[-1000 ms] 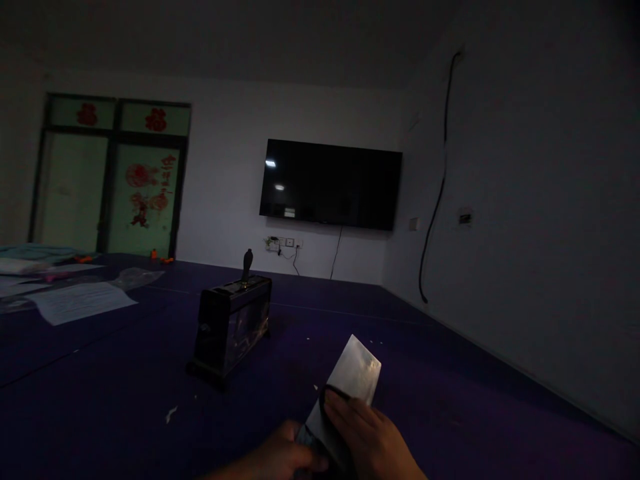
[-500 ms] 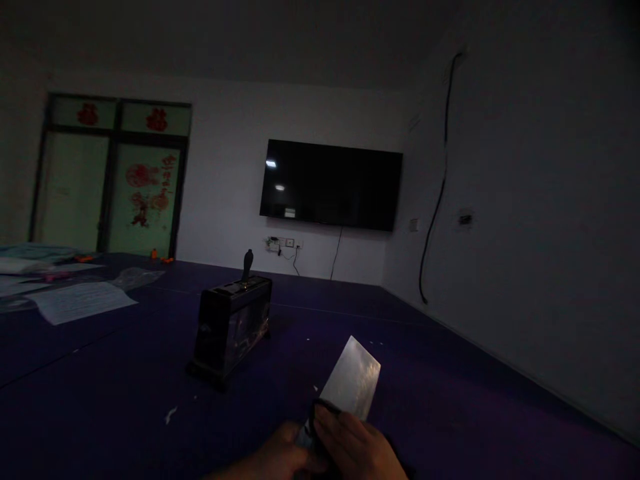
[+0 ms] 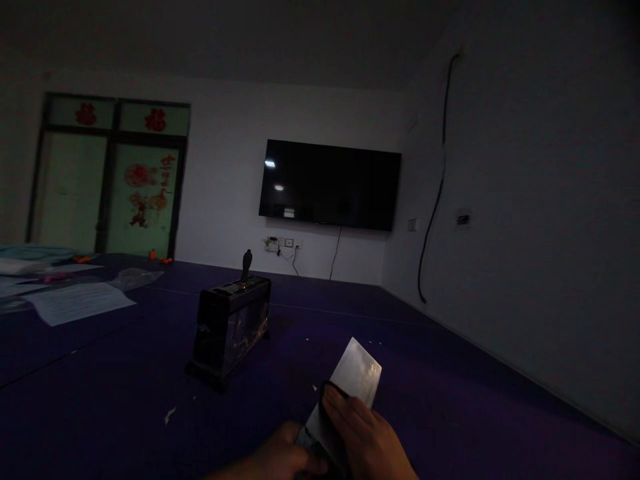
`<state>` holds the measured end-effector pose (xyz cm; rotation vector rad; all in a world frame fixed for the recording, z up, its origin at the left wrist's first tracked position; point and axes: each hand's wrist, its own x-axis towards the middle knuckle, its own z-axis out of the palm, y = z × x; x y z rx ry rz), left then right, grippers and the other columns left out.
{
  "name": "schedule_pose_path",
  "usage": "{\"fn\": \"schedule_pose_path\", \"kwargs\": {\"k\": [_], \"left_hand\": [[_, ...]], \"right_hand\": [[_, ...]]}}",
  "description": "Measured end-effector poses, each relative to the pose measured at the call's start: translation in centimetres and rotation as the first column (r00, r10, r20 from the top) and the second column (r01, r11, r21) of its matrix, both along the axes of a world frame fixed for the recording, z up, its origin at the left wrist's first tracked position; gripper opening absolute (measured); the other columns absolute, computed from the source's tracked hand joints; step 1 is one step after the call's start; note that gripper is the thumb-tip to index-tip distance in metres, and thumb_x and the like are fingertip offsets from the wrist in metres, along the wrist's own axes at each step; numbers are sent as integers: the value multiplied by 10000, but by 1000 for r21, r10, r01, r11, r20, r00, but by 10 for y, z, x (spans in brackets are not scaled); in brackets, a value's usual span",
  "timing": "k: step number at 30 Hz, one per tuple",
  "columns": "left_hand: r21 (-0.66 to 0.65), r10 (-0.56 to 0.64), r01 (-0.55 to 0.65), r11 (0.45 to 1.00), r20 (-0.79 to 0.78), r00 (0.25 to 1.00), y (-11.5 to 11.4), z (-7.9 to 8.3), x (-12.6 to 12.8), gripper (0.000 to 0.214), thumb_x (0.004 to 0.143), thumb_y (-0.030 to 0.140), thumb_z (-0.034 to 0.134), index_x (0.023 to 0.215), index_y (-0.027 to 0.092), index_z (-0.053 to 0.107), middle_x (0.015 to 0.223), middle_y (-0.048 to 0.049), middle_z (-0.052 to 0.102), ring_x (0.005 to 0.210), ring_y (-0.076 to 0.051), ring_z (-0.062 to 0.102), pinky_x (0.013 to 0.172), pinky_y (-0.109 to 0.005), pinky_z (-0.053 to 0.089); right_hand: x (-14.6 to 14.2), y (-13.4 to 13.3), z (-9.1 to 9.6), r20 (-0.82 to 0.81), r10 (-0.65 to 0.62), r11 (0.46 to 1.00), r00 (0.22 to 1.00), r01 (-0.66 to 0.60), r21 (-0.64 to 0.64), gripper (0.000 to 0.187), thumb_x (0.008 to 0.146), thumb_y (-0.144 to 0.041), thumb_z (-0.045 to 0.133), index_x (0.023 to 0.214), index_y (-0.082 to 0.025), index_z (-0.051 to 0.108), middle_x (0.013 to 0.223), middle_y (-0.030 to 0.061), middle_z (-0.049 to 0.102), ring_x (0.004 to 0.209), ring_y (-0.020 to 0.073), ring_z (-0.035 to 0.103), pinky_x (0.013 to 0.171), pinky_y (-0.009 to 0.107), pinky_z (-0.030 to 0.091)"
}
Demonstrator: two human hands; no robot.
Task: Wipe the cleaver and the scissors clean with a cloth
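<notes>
A wide steel cleaver [image 3: 359,371] points up and away from me over the dark purple surface [image 3: 125,400], low in the middle of the view. My left hand [image 3: 280,459] is closed around its lower end, where the handle is hidden. My right hand [image 3: 367,437] lies across the blade, fingers pressed together on a dark cloth [image 3: 326,399] against the metal. Only the upper half of the blade shows above the fingers.
A dark knife block [image 3: 230,327] with one black handle [image 3: 246,264] sticking up stands just beyond the hands to the left. Papers and plastic sheets [image 3: 75,300] lie at far left. A black TV [image 3: 329,185] hangs on the far wall, and a wall runs along the right.
My right hand slid down the blade with the cloth half a second ago and has come back up. The left hand and the cleaver have barely moved.
</notes>
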<state>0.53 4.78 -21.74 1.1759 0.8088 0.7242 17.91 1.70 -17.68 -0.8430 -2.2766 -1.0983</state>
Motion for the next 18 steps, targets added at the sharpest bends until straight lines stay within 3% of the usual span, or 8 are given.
{"fn": "schedule_pose_path", "kwargs": {"k": [6, 11, 18], "left_hand": [[-26, 97, -97, 995, 15, 995, -3, -2, 0, 190, 499, 22, 633, 632, 143, 570, 594, 28, 573, 535, -67, 485, 524, -171, 326], [-9, 33, -32, 999, 105, 994, 6, -6, 1, 196, 546, 163, 701, 562, 156, 506, 484, 46, 470, 456, -70, 436, 468, -180, 321], [35, 112, -115, 993, 94, 989, 14, -11, 2, 290, 570, 366, 686, 529, 178, 469, 383, 53, 383, 344, -66, 328, 364, -188, 235]], "right_hand": [[2, 2, -2, -45, -7, 1000, 999, 6, -5, 511, 780, -7, 272, 1259, -79, 434, 1195, 114, 563, 955, 150, 575, 742, 221, 509], [-3, 0, 1, 34, 95, 995, 995, -96, 14, 402, 898, -106, 226, 1152, -91, 537, 1132, 106, 607, 887, 146, 596, 684, 209, 520], [-7, -1, 2, 52, 172, 985, 984, -173, 9, 402, 938, -158, 205, 1076, -109, 579, 1036, 77, 657, 750, 116, 613, 604, 174, 508]]}}
